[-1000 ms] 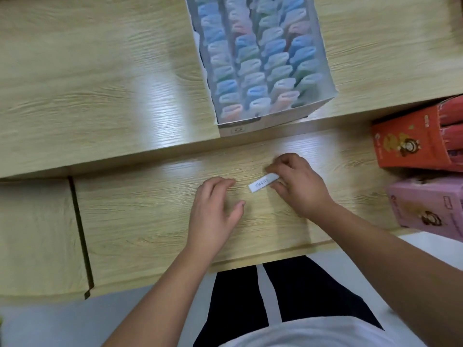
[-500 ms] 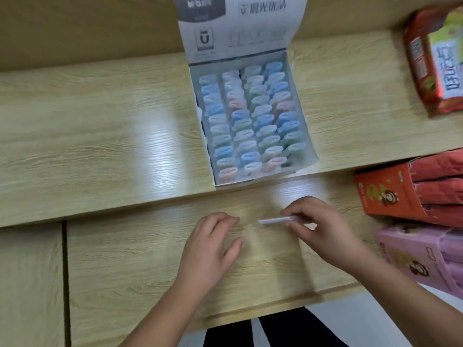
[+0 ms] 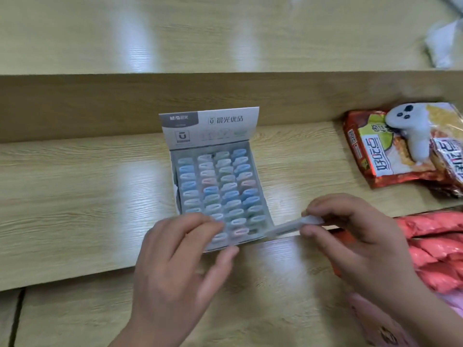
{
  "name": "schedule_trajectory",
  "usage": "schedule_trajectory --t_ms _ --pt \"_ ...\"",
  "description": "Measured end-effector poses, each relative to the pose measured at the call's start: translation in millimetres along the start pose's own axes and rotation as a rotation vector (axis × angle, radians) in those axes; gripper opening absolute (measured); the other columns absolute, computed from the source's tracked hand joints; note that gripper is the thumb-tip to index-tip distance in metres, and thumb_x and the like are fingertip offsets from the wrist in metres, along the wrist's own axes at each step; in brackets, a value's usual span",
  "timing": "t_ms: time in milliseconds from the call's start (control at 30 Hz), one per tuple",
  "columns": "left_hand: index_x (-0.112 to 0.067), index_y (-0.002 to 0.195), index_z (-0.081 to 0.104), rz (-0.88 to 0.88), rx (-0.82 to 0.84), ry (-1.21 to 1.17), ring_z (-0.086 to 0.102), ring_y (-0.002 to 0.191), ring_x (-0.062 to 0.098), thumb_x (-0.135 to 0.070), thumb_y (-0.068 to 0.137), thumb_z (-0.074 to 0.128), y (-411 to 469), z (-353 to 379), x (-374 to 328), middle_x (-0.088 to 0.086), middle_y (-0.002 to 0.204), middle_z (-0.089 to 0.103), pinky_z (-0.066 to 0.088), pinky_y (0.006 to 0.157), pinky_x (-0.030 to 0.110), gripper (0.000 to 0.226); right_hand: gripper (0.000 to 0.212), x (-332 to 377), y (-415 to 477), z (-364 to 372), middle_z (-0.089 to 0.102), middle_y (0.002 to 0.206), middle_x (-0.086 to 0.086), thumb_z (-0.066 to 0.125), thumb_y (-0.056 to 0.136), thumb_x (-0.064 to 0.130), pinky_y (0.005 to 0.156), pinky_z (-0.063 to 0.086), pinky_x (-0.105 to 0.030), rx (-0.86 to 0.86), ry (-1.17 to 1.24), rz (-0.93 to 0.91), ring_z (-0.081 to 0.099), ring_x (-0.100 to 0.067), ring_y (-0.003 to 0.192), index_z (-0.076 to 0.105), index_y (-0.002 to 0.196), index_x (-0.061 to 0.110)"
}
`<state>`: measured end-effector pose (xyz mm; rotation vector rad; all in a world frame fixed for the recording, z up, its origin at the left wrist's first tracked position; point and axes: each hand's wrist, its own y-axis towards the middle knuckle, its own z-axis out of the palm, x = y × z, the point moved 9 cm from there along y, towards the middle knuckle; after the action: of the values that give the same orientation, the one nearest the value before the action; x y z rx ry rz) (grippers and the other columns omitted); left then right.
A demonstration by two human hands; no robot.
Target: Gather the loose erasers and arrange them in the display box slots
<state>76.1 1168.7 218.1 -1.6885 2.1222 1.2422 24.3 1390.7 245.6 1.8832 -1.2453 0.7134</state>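
2 bare hands fill the lower half of the frame: the left hand [image 3: 175,256] at lower centre, the right hand [image 3: 350,236] at lower right. Each joins a bare arm, the left forearm [image 3: 140,331] cut by the bottom edge, the right forearm [image 3: 426,316] by the lower right corner (blur softens the fingertips, so nails are hard to tell).

The display box [image 3: 210,131] sits on the shelf [image 3: 75,196] — right of it, a snack bag [image 3: 370,156] bearing a controller [image 3: 411,126].
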Motion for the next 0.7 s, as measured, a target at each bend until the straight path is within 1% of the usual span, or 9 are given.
schedule_trajectory --t_ms 67,133,167,233,333,400,467,567,700 --pt "-0.015 0.118 0.066 -0.043 0.123 0.088 0.059 0.111 0.026 -0.043 0.089 0.064 15 16 6 0.005 0.121 0.062 0.046 0.095 0.037 0.041 0.015 4 7 11 0.065 0.096 0.017 0.069 0.084 0.032 0.077 0.05 -0.016 0.033 -0.049 -0.078 0.065 -0.006 0.087 0.064 0.098 0.034" --pt "-0.017 0.128 0.062 -0.098 0.279 0.174 0.049 0.131 0.027 -0.053 0.088 0.057 21 37 17 0.007 0.139 0.054 0.039 0.109 0.038 0.054 0.013 7 9 24 0.066 0.096 0.015 0.068 0.086 0.026 0.075 0.05 -0.016 0.071 -0.109 -0.162 0.065 -0.004 0.089 0.066 0.099 0.023" --pt "-0.019 0.133 0.058 -0.109 0.341 0.211 0.041 0.139 0.027 -0.056 0.088 0.054 22 45 21 0.008 0.147 0.048 0.033 0.115 0.038 0.058 0.013 6 10 31 0.066 0.097 0.014 0.067 0.087 0.026 0.074 0.051 -0.015 0.096 -0.138 -0.195 0.065 -0.003 0.09 0.065 0.1 0.023" --pt "-0.022 0.14 0.053 -0.089 0.423 0.272 0.029 0.147 0.026 -0.057 0.09 0.047 20 58 25 0.007 0.155 0.04 0.022 0.12 0.039 0.061 0.013 1 7 44 0.066 0.099 0.015 0.064 0.09 0.027 0.073 0.052 -0.016 0.149 -0.182 -0.247 0.064 -0.003 0.094 0.064 0.103 0.024" --pt "-0.022 0.14 0.055 -0.036 0.459 0.321 0.033 0.147 0.028 -0.053 0.093 0.045 16 65 23 0.008 0.155 0.043 0.019 0.121 0.044 0.057 0.011 -10 1 55 0.069 0.101 0.011 0.067 0.092 0.025 0.075 0.053 -0.028 0.173 -0.23 -0.291 0.065 -0.009 0.094 0.069 0.102 0.021" --pt "-0.021 0.14 0.056 -0.029 0.45 0.328 0.035 0.146 0.028 -0.05 0.093 0.045 17 65 23 0.008 0.154 0.044 0.019 0.12 0.044 0.055 0.01 -12 0 55 0.07 0.1 0.01 0.071 0.09 0.023 0.073 0.053 -0.032 0.15 -0.278 -0.317 0.065 -0.015 0.09 0.073 0.099 0.019" --pt "-0.022 0.14 0.055 -0.028 0.446 0.338 0.035 0.146 0.027 -0.049 0.093 0.046 18 65 24 0.008 0.154 0.043 0.017 0.121 0.042 0.055 0.01 -12 0 54 0.072 0.098 0.012 0.074 0.087 0.022 0.071 0.052 -0.032 0.118 -0.322 -0.337 0.063 -0.019 0.087 0.076 0.096 0.019" --pt "-0.023 0.141 0.054 -0.026 0.454 0.338 0.035 0.146 0.026 -0.049 0.092 0.045 18 65 23 0.007 0.155 0.043 0.016 0.121 0.041 0.056 0.011 -10 -1 56 0.072 0.101 0.014 0.073 0.089 0.024 0.067 0.052 -0.033 0.119 -0.384 -0.369 0.061 -0.02 0.086 0.077 0.098 0.021" --pt "-0.023 0.142 0.053 -0.035 0.472 0.328 0.034 0.146 0.026 -0.05 0.092 0.045 18 66 25 0.006 0.155 0.043 0.019 0.12 0.043 0.057 0.021 -14 -4 60 0.067 0.107 0.002 0.058 0.098 0.032 0.065 0.049 -0.033 0.186 -0.506 -0.389 0.055 -0.021 0.09 0.076 0.107 0.023"
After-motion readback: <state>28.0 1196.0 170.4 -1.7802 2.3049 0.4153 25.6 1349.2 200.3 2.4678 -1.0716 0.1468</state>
